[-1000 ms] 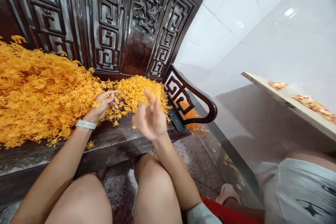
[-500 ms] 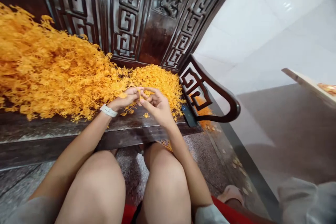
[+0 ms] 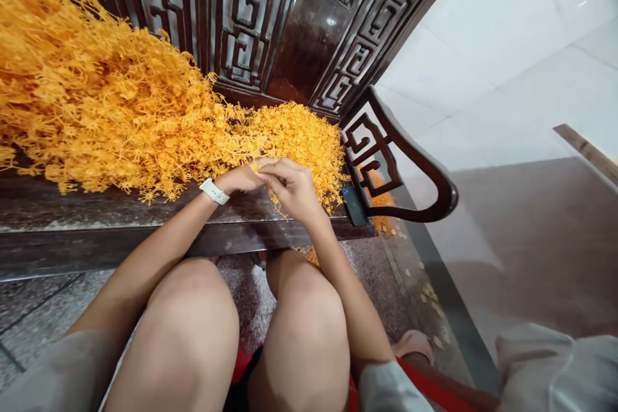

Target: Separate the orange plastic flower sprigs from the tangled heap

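Note:
Over the front part of a dark wooden bench [image 3: 159, 241], my left hand [image 3: 246, 177], with a white band [image 3: 214, 192] on the wrist, is closed on a small orange plastic piece. My right hand [image 3: 292, 188] meets it, its thumb and fingers pinched together at the same spot. A bit of orange shows between the fingertips, and a thin orange strand [image 3: 279, 207] hangs below them. Behind and left of my hands lies a large heap of orange branching pieces [image 3: 116, 109]. A smaller heap of finer orange pieces [image 3: 304, 138] sits just behind my right hand.
The bench has a carved lattice back [image 3: 246, 6] and a curved armrest [image 3: 434, 196] at the right. A dark phone [image 3: 355, 205] lies by the armrest. Orange bits lie on the floor beyond. At lower right are another person's foot [image 3: 416, 344] and grey clothing [image 3: 545, 367].
The view has shifted, so the bench edge sits higher. My right hand's fingers have closed in against my left hand, and a strand now hangs below them.

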{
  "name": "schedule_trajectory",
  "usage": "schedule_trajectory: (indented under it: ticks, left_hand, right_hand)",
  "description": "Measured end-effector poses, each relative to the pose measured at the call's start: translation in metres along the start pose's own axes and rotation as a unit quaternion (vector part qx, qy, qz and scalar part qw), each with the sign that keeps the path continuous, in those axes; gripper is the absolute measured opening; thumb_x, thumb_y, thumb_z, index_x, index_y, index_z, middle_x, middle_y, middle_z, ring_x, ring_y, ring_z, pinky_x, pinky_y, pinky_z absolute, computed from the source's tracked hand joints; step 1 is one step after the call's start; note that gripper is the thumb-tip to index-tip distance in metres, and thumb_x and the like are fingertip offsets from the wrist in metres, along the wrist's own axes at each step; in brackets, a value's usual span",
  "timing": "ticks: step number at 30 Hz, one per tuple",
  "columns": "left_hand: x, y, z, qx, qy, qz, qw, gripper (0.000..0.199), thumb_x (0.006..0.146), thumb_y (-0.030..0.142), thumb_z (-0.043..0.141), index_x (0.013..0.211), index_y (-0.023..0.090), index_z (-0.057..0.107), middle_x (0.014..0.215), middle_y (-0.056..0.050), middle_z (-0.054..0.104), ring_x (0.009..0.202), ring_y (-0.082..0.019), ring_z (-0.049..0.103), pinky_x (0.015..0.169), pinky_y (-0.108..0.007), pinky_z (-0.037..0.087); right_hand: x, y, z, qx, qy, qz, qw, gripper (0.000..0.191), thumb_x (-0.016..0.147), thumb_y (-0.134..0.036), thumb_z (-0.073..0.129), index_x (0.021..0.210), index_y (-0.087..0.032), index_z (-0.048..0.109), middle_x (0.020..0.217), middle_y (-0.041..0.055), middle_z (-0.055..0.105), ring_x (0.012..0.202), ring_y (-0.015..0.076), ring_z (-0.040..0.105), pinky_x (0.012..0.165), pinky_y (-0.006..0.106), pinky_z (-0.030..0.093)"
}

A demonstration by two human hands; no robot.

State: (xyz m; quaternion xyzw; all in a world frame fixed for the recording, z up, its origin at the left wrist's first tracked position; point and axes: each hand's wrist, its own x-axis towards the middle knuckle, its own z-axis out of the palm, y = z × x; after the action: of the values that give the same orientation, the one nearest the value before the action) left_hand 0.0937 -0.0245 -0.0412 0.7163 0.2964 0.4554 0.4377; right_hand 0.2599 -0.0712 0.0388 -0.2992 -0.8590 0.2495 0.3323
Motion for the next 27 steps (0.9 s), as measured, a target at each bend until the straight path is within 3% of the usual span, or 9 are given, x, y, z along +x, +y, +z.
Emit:
schedule_trajectory:
  ticks: [2,5,8,11,14,17,20,23,27]
  left_hand:
    - [0.002,0.006,-0.002,-0.075,-0.022,-0.031,0.996,0.046,0.074,0.04,0.085,0.113,0.019,0.077,0.097,-0.008,0.075,0.099,-0.027,0.07,0.096,-0.041,0.059]
    - [-0.001,0.012,-0.009,-0.232,-0.023,-0.036,0.972,0.083,0.073,0.038,0.091,0.15,0.028,0.061,0.136,-0.012,0.072,0.117,-0.029,0.071,0.102,-0.042,0.058]
    - [-0.005,0.011,-0.018,-0.335,0.003,-0.005,0.942,0.09,0.074,0.048,0.093,0.155,0.031,0.058,0.15,-0.014,0.065,0.121,-0.03,0.071,0.106,-0.045,0.057]
    - [-0.004,0.008,-0.023,-0.267,0.043,0.046,0.962,0.076,0.068,0.052,0.096,0.135,0.022,0.077,0.138,-0.018,0.073,0.127,-0.035,0.069,0.113,-0.048,0.053]
    - [-0.001,0.012,-0.022,-0.15,0.09,0.084,0.981,0.061,0.063,0.049,0.099,0.115,0.019,0.085,0.125,-0.019,0.078,0.125,-0.037,0.07,0.11,-0.049,0.054]
    - [0.0,0.022,-0.018,-0.118,0.139,0.084,0.98,0.046,0.063,0.042,0.1,0.102,0.02,0.088,0.11,-0.015,0.082,0.109,-0.031,0.076,0.097,-0.042,0.058]
    - [-0.001,0.029,-0.014,-0.138,0.184,0.057,0.972,0.036,0.063,0.042,0.1,0.085,0.018,0.086,0.092,-0.012,0.081,0.087,-0.024,0.075,0.082,-0.036,0.06]
    - [0.002,0.023,-0.01,-0.193,0.235,0.009,0.953,0.037,0.059,0.041,0.101,0.071,0.015,0.078,0.077,-0.008,0.075,0.07,-0.019,0.069,0.069,-0.033,0.057]
    - [0.011,0.005,0.002,-0.29,0.365,-0.03,0.884,0.043,0.046,0.034,0.1,0.07,0.017,0.068,0.07,0.0,0.068,0.067,-0.014,0.064,0.066,-0.028,0.054]
  right_hand:
    - [-0.001,0.003,0.001,0.027,0.064,0.039,0.997,0.013,0.104,-0.03,0.062,0.101,-0.021,0.071,0.104,0.006,0.074,0.096,0.0189,0.067,0.088,0.035,0.051]
    - [-0.003,0.01,0.0,0.091,0.143,0.134,0.976,0.019,0.103,-0.039,0.061,0.095,-0.022,0.059,0.086,0.0014,0.063,0.072,0.0144,0.056,0.068,0.03,0.045]
    - [-0.003,0.016,0.0,0.171,0.194,0.2,0.945,0.024,0.102,-0.042,0.06,0.091,-0.023,0.051,0.076,-0.0028,0.051,0.059,0.0114,0.044,0.056,0.027,0.036]
    - [-0.003,0.019,0.001,0.189,0.225,0.21,0.933,0.025,0.099,-0.042,0.062,0.088,-0.023,0.049,0.076,-0.0026,0.05,0.061,0.0111,0.043,0.057,0.027,0.035]
    - [-0.003,0.021,0.002,0.175,0.224,0.22,0.933,0.025,0.096,-0.041,0.064,0.087,-0.022,0.051,0.074,-0.0026,0.048,0.064,0.0118,0.043,0.06,0.027,0.035]
    - [-0.002,0.021,0.003,0.161,0.212,0.239,0.934,0.02,0.096,-0.039,0.063,0.09,-0.023,0.052,0.071,-0.0036,0.047,0.06,0.0116,0.04,0.057,0.027,0.031]
    - [-0.002,0.022,0.004,0.15,0.2,0.207,0.946,0.014,0.093,-0.03,0.062,0.089,-0.022,0.052,0.075,-0.0014,0.053,0.063,0.0123,0.046,0.061,0.028,0.035]
    - [-0.001,0.022,0.003,0.146,0.157,0.178,0.96,0.013,0.088,-0.022,0.063,0.084,-0.022,0.05,0.075,-0.0015,0.053,0.066,0.0132,0.049,0.064,0.029,0.037]
    - [-0.001,0.002,-0.006,0.065,0.029,0.128,0.989,0.012,0.088,-0.013,0.057,0.081,-0.021,0.052,0.074,-0.0012,0.056,0.07,0.0143,0.052,0.068,0.029,0.038]
